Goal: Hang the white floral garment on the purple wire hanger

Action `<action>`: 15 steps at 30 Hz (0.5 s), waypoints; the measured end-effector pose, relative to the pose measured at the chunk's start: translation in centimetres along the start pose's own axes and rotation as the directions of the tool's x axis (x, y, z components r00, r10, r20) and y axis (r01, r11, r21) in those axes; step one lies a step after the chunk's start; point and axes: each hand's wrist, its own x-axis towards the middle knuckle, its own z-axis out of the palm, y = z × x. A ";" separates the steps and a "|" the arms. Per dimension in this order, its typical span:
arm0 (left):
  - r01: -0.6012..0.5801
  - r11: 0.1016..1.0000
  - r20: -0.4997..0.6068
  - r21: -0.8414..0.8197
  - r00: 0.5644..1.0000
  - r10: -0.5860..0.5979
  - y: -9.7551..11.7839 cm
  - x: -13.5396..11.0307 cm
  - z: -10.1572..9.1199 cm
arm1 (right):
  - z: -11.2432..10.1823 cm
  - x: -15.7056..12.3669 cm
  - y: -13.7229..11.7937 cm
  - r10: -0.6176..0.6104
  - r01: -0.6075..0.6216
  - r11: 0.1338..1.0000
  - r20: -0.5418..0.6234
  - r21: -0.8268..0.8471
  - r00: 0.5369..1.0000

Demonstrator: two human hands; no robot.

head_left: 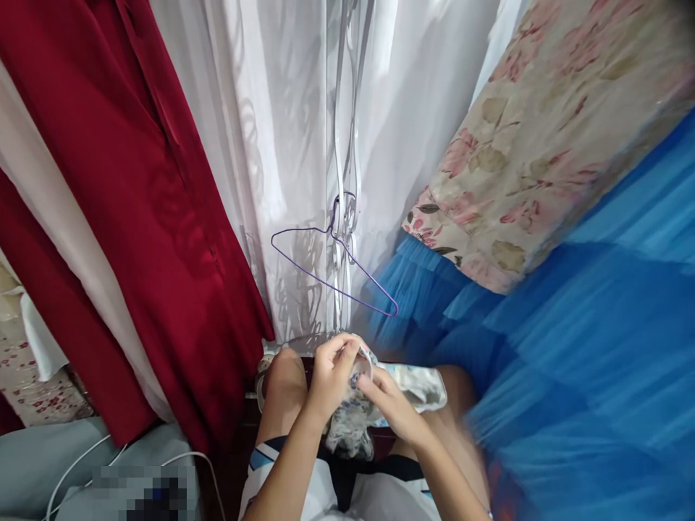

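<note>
My left hand [332, 373] pinches the upper edge of a thin, pale floral cloth [347, 423] between thumb and fingers. On the other side of the same edge, my right hand [388, 401] grips the cloth, its thumb pressed inward. The edge forms a curved band between the two hands, and the rest hangs bunched between my knees. A second whitish printed piece [426, 383] lies over my right thigh; I cannot tell whether it is part of the cloth. Beyond my hands, a purple hanger [330, 230] hangs bare from white straps [339, 130].
Red fabric [163, 217] hangs at the left, white curtains [287, 145] behind the hanger. A floral panel [515, 166] and blue ruffled tulle [586, 347] fill the right side. At lower left, a white cable [184, 456] crosses a grey surface [43, 449]; a blurred-out patch hides part.
</note>
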 end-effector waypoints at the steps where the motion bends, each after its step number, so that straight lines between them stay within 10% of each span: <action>1: -0.033 0.998 0.024 0.058 0.999 0.031 0.6 0.1 0.2 | 0.1 -0.1 -0.6 0.037 -0.038 0.998 0.033 0.050 0.999; 5: 0.011 0.999 0.203 0.043 0.979 -0.020 1.0 0.2 -0.7 | -0.6 -0.6 -2.8 0.151 -0.153 0.961 0.026 0.230 0.988; 10: 0.307 0.879 0.536 0.365 0.703 -0.468 -2.2 -1.9 -3.3 | -6.1 -2.0 -6.1 0.160 -0.162 0.987 0.125 0.013 0.979; 15: 0.045 0.758 0.344 0.651 0.872 -0.347 -2.9 -1.7 -6.1 | -14.7 1.2 -8.7 -0.066 0.063 0.951 0.000 -0.302 0.998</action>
